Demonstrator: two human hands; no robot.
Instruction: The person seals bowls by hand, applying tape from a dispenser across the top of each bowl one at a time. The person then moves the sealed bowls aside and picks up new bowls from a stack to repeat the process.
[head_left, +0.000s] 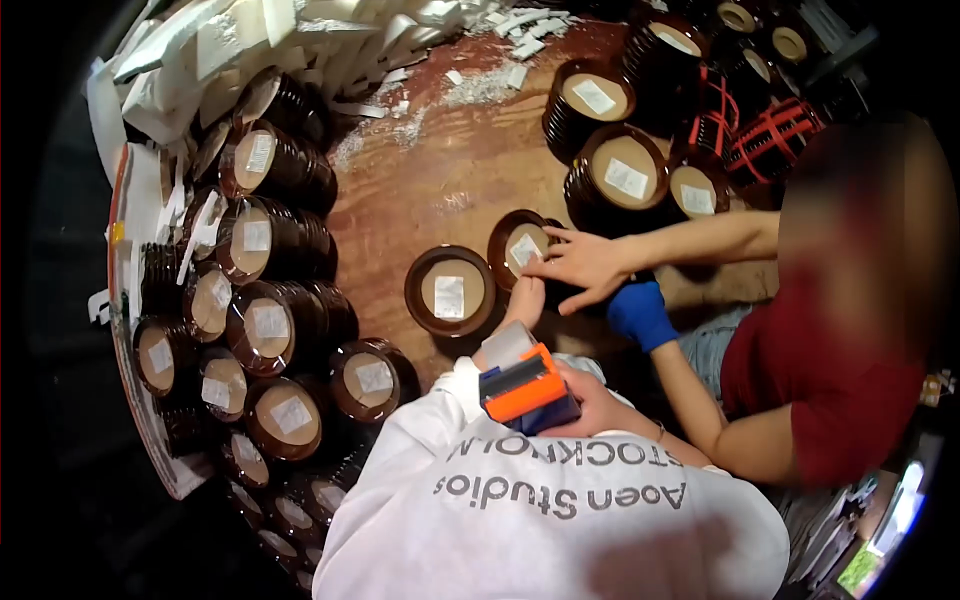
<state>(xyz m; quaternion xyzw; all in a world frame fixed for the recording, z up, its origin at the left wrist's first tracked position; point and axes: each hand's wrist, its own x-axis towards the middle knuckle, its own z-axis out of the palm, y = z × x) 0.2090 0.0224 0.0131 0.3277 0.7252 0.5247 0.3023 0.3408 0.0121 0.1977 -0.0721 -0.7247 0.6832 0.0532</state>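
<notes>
My right hand (590, 406) is wrapped round the handle of an orange and dark-blue tape gun (520, 385), held in front of my chest. Ahead of it, my left hand (526, 297) grips the near edge of a stack of brown dishes (500, 243), fingers close together at the rim. A white label lies on the tan disc of that stack. A co-worker's bare hand (580, 264) spreads across the same stack, its fingertips close to mine. Just left stands another stack of brown dishes with a labelled disc (450, 297).
Wrapped stacks of brown dishes (268, 325) crowd the left, with white foam pieces (215, 45) above. More stacks (625, 170) and red-strapped bundles (775, 140) stand at back right. The co-worker in a red shirt (790, 380) sits close on my right, with a blue-gloved hand (640, 312).
</notes>
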